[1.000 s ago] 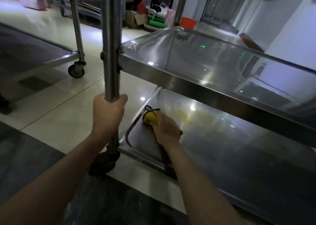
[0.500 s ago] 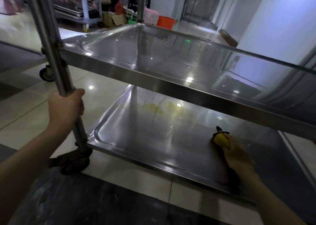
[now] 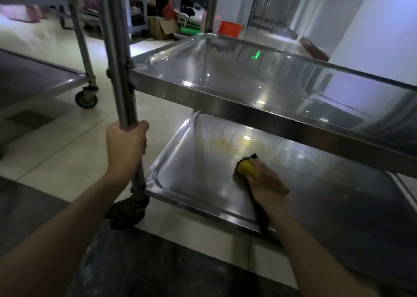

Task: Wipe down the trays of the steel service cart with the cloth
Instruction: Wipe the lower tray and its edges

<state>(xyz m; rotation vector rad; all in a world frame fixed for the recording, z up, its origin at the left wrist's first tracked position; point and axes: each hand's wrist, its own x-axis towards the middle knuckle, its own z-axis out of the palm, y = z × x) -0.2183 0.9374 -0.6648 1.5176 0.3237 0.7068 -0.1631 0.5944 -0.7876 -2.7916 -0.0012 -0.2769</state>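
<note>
The steel service cart fills the middle of the view, with an upper tray (image 3: 259, 87) and a lower tray (image 3: 198, 175) beneath it. My right hand (image 3: 266, 184) presses a yellow cloth with a black edge (image 3: 246, 167) flat on the middle of the lower tray, just in front of a yellowish smear (image 3: 220, 143). My left hand (image 3: 126, 141) is wrapped around the cart's near-left upright post (image 3: 117, 66), just above the lower tray's corner.
A second steel cart (image 3: 33, 80) with a caster wheel (image 3: 86, 98) stands at the left. The near caster (image 3: 127, 213) of my cart sits on the floor below my left hand. Cardboard boxes, an orange bucket (image 3: 230, 28) and a seated person are at the back.
My right hand swept the cloth from the tray's left corner to the right side, and has now come back toward the middle. My left hand kept its hold on the post.
</note>
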